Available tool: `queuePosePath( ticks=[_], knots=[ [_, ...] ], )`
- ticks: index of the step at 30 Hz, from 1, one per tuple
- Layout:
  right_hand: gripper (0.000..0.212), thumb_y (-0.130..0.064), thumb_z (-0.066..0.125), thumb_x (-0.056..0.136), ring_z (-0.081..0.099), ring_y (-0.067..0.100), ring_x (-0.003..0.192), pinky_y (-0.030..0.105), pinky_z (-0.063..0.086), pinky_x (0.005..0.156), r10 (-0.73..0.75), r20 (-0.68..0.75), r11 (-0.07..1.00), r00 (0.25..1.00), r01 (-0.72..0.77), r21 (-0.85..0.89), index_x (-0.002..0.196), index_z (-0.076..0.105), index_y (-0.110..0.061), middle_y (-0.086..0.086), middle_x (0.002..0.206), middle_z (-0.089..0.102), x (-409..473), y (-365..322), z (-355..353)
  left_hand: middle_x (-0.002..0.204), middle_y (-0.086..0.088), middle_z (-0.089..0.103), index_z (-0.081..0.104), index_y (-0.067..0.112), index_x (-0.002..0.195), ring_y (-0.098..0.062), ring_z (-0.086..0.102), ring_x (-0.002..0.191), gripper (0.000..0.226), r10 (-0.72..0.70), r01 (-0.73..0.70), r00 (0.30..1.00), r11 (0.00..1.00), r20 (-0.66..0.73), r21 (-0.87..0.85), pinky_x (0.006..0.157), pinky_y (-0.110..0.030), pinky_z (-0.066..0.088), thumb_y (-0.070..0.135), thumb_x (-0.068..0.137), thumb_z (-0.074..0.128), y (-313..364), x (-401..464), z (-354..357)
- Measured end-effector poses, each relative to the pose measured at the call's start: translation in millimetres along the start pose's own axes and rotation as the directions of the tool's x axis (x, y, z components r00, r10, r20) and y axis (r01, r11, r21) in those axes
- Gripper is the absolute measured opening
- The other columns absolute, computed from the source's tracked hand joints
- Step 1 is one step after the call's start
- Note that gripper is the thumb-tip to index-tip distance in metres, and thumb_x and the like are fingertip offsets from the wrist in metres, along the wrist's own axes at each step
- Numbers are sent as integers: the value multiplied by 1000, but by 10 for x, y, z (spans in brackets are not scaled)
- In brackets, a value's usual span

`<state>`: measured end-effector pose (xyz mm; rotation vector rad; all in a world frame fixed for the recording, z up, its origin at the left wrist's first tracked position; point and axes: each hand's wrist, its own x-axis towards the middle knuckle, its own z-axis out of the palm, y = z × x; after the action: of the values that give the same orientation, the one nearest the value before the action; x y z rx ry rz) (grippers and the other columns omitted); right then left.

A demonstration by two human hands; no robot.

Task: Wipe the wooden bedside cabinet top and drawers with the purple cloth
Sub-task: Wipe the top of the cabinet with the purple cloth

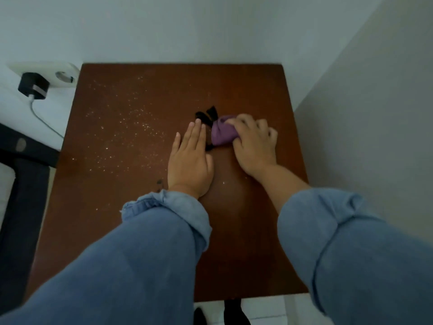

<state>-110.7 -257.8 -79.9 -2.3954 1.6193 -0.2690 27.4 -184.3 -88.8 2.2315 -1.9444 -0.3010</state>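
The brown wooden cabinet top fills the middle of the view. White specks of dust are scattered over its left half. My right hand presses a bunched purple cloth against the wood, right of centre. A dark tuft sticks out from behind the cloth at its far left side. My left hand lies flat on the top with fingers together, right beside the cloth and touching its left edge. Both forearms wear blue rolled sleeves. The drawers are out of sight.
White walls close in behind and to the right of the cabinet. A white wall socket with a black charger and white cable sits at the upper left. A dark bed frame stands along the left side. White floor tiles show below.
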Motion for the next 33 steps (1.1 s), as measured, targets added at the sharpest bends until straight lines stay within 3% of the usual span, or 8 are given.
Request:
queuePosePath(
  ticks=[6, 12, 20, 25, 33],
  knots=[
    [45, -29, 34, 81, 37, 18, 106, 33, 19, 85, 58, 12, 998, 998, -58, 3, 123, 44, -41, -13, 131, 42, -964, -137, 42, 161, -4, 3, 8, 9, 151, -15, 1, 148, 59, 18, -19, 1000, 999, 4, 39, 120, -38, 1, 23, 97, 27, -3, -14, -19],
    [41, -27, 37, 89, 35, 20, 112, 37, 22, 92, 87, 46, 996, 995, -88, 19, 127, 43, -42, -13, 136, 38, -952, -122, 48, 160, -8, 0, 7, 6, 151, -18, -2, 148, 60, 29, -31, 999, 998, 39, 63, 120, -40, -2, 23, 97, 26, -26, -213, -98],
    [43, -26, 35, 91, 35, 24, 116, 39, 24, 93, 97, 75, 995, 992, -98, 7, 129, 42, -44, -12, 139, 37, -948, -122, 19, 160, -7, 1, 6, 8, 151, -18, -2, 148, 65, 71, -75, 995, 995, 63, 66, 119, -38, -4, 21, 92, 30, 123, -1518, 10],
    [44, -25, 36, 90, 36, 25, 116, 38, 24, 93, 67, 66, 998, 996, -68, 15, 131, 42, -41, -9, 139, 37, -952, -121, 12, 160, -7, 5, 11, 7, 151, -18, 1, 148, 63, -3, 2, 1000, 997, 17, 75, 120, -38, -1, 19, 92, 31, 21, -1769, 95],
    [42, -22, 40, 89, 37, 22, 113, 37, 23, 93, 15, 47, 998, 999, -18, 59, 126, 47, -42, -11, 135, 40, -1995, -198, 33, 160, -5, 6, 13, 8, 151, -15, 4, 148, 62, -12, 13, 1000, 999, -17, 37, 120, -36, 3, 16, 94, 34, 32, -1748, 85]
  ],
)
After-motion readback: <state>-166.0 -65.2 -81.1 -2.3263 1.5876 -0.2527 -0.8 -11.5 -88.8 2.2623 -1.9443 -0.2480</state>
